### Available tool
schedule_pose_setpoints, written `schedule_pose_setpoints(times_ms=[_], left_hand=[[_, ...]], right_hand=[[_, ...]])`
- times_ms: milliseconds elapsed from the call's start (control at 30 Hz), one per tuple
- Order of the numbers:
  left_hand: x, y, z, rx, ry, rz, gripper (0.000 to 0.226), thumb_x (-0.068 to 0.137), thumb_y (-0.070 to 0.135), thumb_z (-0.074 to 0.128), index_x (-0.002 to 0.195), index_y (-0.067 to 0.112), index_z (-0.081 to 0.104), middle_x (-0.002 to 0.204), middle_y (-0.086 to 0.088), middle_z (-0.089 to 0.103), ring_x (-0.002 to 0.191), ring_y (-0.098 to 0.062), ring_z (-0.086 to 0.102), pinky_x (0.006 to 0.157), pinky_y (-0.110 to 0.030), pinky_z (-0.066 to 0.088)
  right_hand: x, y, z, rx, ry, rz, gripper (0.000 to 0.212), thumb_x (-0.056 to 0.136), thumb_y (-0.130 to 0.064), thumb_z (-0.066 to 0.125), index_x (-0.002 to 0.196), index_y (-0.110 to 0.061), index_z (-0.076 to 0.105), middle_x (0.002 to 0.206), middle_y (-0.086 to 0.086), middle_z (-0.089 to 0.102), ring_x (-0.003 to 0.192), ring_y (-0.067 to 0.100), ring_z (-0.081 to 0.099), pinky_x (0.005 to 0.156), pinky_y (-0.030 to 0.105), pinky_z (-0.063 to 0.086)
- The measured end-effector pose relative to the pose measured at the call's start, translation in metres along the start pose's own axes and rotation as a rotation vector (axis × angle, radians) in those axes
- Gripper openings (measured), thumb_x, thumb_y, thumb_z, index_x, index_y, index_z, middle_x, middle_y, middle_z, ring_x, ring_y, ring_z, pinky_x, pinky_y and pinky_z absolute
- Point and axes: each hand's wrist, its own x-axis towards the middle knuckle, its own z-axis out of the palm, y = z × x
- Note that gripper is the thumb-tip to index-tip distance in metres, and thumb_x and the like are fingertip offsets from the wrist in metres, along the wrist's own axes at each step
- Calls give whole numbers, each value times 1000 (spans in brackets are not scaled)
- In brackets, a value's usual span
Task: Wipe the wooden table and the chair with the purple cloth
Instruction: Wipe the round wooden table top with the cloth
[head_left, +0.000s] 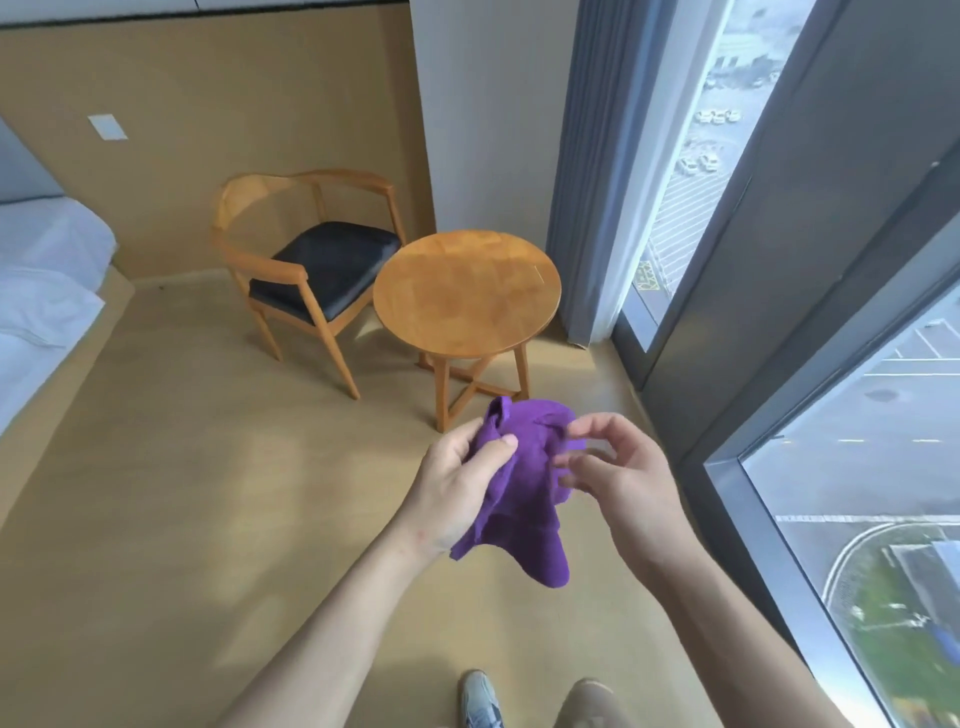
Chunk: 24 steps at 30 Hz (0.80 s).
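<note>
Left hand (457, 488) fingers (496, 449) pinch one crumpled purple cloth (524, 499) — held in the air above the floor, long axis hanging downward, tail pointing down. Right hand (618, 478) fingers curl at its right edge, blurred; grip unclear. Beyond stand one round wooden counter (467, 293) and, just left, one wooden armchair with a black seat (317, 260).

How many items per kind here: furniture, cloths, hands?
Furniture: 3, the chair, the round table, the bed
Cloths: 1, the purple cloth
Hands: 2, left hand, right hand
Total: 6
</note>
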Motion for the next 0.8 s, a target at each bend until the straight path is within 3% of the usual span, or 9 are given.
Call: schedule_pose_setpoints(times_ms=[67,133,233,333,433,533,633,800], left_hand=[[26,5,-4,-33,-24,-9,47,93,34,55,101,-12,58,86,-15,59,81,-24,55,79,-36,46],[52,9,-7,-61,-54,-35,49,93,36,53,86,-12,50,81,-10,51,75,-22,50,71,-30,43],[94,11,-11,-58,-68,-64,44,89,31,52,73,-8,40,71,-7,42,65,-19,42,58,-24,39],[138,8,-16,-37,-116,-78,44,87,29,51,74,-12,43,77,-10,42,73,-26,38,68,-35,32],[181,7,-27,24,-114,-112,41,86,28,51,73,-10,45,75,-9,41,72,-25,37,68,-35,31],[223,15,-41,79,-78,-141,33,88,24,50,56,17,46,62,4,43,59,-12,40,58,-23,36],[264,24,-59,128,-32,-188,34,87,23,51,54,18,43,61,3,40,58,-15,39,57,-24,33],[324,34,-79,143,93,-176,31,86,28,53,66,6,42,68,-2,41,64,-18,41,57,-28,33]], right_hand=[[22,1,3,-165,101,-65,47,83,12,51,111,-25,61,115,-9,65,94,8,68,73,27,56],[43,2,7,-321,95,-136,68,82,12,51,133,-33,52,134,-13,49,111,-2,58,86,23,52],[84,6,11,-423,-5,-178,88,81,11,50,152,-38,35,145,-22,37,127,-7,45,102,17,39],[134,8,17,-436,-124,-153,91,77,14,45,152,-37,38,149,-25,40,134,-10,39,107,11,31],[190,10,22,-476,-251,-112,62,77,12,47,122,-25,67,124,-16,67,121,-3,55,96,4,35],[243,8,23,-473,-252,-72,26,81,9,53,89,-13,67,91,-6,73,96,7,66,88,19,48],[292,1,23,-426,-276,-12,16,79,5,53,82,-9,60,77,0,64,74,14,58,72,31,46],[363,-23,35,-407,-336,47,19,64,-17,44,77,-6,50,58,-5,51,54,16,48,54,30,38]])
